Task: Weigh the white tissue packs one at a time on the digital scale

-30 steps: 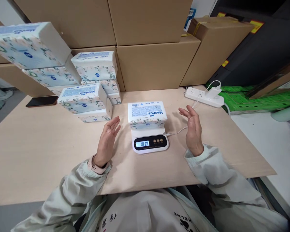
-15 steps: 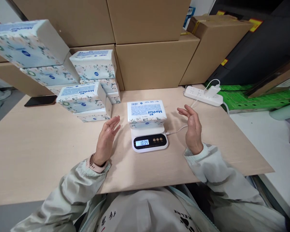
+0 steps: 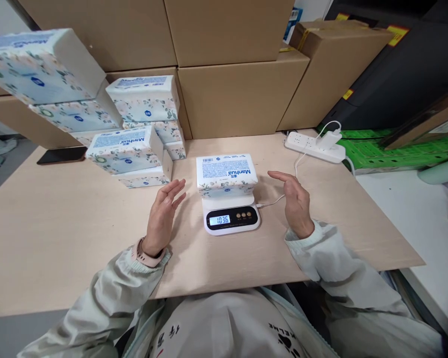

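Note:
A pack of tissues [image 3: 227,171], white with blue print and a floral side, lies on a small white digital scale [image 3: 231,227]. The lit display [image 3: 219,220] reads what looks like 103.6. To the left of the pack, my left hand [image 3: 163,214] is open, its fingers extended and touching nothing. On the other side my right hand [image 3: 295,204] is also open, apart from the pack, with fingers stretched toward it. A white cable [image 3: 272,204] runs from the scale's right side and passes behind my right hand.
More tissue packs stand in stacks [image 3: 129,149] at the back left, beside a dark phone [image 3: 61,155]. Cardboard boxes [image 3: 239,102] line the table's back edge. At the back right lies a white power strip [image 3: 315,147] with a charger plugged in, near green material [image 3: 403,154].
My right hand has shifted slightly left, and its fingers now point more toward the pack. The display went from about 103.4 to 103.6. My left hand stays nearly still.

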`<state>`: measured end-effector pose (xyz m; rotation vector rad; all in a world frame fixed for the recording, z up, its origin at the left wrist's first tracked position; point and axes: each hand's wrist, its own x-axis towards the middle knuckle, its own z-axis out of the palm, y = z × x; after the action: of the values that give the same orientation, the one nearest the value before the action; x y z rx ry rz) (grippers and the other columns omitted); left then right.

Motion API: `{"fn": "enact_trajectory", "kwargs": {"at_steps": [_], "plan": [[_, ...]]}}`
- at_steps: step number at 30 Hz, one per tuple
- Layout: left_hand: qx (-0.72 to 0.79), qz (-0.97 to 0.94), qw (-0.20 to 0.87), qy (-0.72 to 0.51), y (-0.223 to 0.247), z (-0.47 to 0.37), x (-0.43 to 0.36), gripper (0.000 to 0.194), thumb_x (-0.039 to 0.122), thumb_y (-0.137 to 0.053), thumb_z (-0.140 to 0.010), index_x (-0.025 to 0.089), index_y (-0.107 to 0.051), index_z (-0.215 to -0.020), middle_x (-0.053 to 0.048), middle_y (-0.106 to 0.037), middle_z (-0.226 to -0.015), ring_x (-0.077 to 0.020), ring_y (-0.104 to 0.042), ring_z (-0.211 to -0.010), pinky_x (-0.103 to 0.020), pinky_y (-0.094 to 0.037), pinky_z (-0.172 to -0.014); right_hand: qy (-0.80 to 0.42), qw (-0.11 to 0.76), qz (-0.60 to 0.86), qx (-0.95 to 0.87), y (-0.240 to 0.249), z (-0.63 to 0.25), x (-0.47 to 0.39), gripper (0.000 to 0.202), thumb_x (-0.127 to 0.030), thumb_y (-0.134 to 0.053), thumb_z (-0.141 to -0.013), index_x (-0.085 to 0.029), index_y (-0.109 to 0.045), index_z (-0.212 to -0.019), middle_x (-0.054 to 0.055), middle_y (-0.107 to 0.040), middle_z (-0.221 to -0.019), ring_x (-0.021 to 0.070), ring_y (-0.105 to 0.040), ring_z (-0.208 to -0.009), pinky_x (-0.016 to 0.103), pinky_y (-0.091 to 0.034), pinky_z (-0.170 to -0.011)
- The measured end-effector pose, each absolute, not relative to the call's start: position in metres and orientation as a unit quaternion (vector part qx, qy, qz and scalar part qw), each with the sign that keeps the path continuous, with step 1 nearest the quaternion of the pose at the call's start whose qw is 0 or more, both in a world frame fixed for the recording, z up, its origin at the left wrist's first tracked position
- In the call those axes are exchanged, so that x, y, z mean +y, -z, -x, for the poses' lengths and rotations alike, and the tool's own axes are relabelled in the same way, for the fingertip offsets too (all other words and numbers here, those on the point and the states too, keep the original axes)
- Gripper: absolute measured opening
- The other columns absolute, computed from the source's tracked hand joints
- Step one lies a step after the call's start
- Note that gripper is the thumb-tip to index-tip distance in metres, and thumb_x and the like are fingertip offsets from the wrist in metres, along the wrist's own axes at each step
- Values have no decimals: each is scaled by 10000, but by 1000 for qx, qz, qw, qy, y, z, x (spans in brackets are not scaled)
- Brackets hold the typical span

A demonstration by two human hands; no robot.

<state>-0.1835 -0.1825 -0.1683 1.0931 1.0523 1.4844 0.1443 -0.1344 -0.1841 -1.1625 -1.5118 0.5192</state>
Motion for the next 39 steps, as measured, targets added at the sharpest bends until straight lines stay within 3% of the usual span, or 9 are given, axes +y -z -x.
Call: {"fn": "enact_trajectory", "kwargs": {"at_steps": [9, 14, 18, 23, 32, 36, 39], "plan": [[416, -436, 501, -621, 169, 184, -181, 463, 547, -700, -917, 258, -673, -1277, -114, -625, -1481, -318, -544, -1436, -543, -383, -1242, -234, 562, 472, -638, 180, -143, -137, 397, -504, -431, -1065, -270, -752, -1045, 66, -770, -1209, 279, -680, -1226, 520, -456, -1125], [402, -430, 514, -624, 166, 183, -183, 439, 560, -696, -920, 244, -679, -1225, -110, -629, -1478, -301, -548, -1435, -509, -390, -1244, -209, 618, 450, -610, 179, -143, -136, 400, -493, -449, -1058, -239, -725, -920, 57, -745, -967, 233, -696, -983, 413, -529, -928], [403, -418, 515, -631, 165, 182, -183, 420, 563, -713, -905, 237, -678, -1167, -110, -651, -1452, -296, -555, -1429, -504, -370, -1256, -197, 642, 443, -594, 180, -143, -134, 402, -492, -471, -1052, -227, -710, -866, 23, -665, -817, 181, -629, -764, 353, -500, -772], [408, -413, 512, -633, 164, 181, -182, 409, 567, -731, -890, 236, -680, -1125, -104, -674, -1419, -285, -569, -1415, -485, -386, -1241, -200, 632, 460, -592, 180, -142, -135, 423, -536, -477, -1039, -232, -700, -846, 22, -656, -801, 175, -604, -719, 344, -481, -717], [405, -408, 520, -631, 164, 181, -183, 392, 554, -721, -898, 238, -685, -1127, -100, -672, -1421, -285, -550, -1433, -492, -361, -1257, -226, 620, 457, -596, 184, -141, -135, 420, -531, -471, -1045, -232, -723, -892, 37, -706, -879, 191, -648, -808, 367, -503, -814], [412, -413, 547, -600, 158, 183, -182, 434, 552, -690, -918, 244, -703, -1223, -86, -618, -1502, -285, -487, -1492, -488, -321, -1292, -280, 587, 452, -610, 181, -138, -137, 419, -552, -446, -1050, -259, -745, -1056, 58, -768, -1081, 229, -697, -1040, 431, -520, -1012], [431, -412, 581, -553, 145, 188, -171, 433, 540, -653, -938, 250, -722, -1252, -70, -581, -1546, -290, -439, -1529, -491, -288, -1312, -342, 539, 471, -609, 179, -134, -135, 500, -635, -428, -1029, -289, -702, -1263, 69, -722, -1351, 255, -649, -1279, 501, -463, -1171]]}}
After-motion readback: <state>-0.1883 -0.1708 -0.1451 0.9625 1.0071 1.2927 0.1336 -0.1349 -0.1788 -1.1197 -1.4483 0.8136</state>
